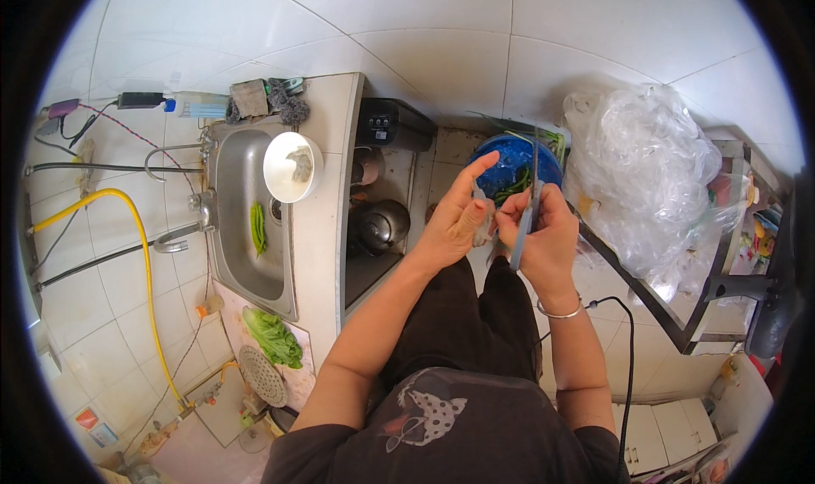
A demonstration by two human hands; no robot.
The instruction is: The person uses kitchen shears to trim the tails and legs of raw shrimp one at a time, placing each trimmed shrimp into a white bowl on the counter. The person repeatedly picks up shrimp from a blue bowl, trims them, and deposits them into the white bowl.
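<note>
My left hand holds a soft, greyish, translucent piece, which looks like a raw shrimp, its index finger and thumb spread. Close beside it, my right hand grips what appears to be a pair of scissors with grey-blue handles, blades pointing away from me; its fingertips meet the greyish piece. Beneath both hands stands a bin lined with a blue bag, green scraps inside. On the sink's right rim rests a white bowl containing similar greyish pieces.
Green peppers lie in the steel sink at left, lettuce on the counter nearer me. A kettle sits on a lower shelf. Clear plastic bags are heaped on a rack at right. A black cable hangs by my right arm.
</note>
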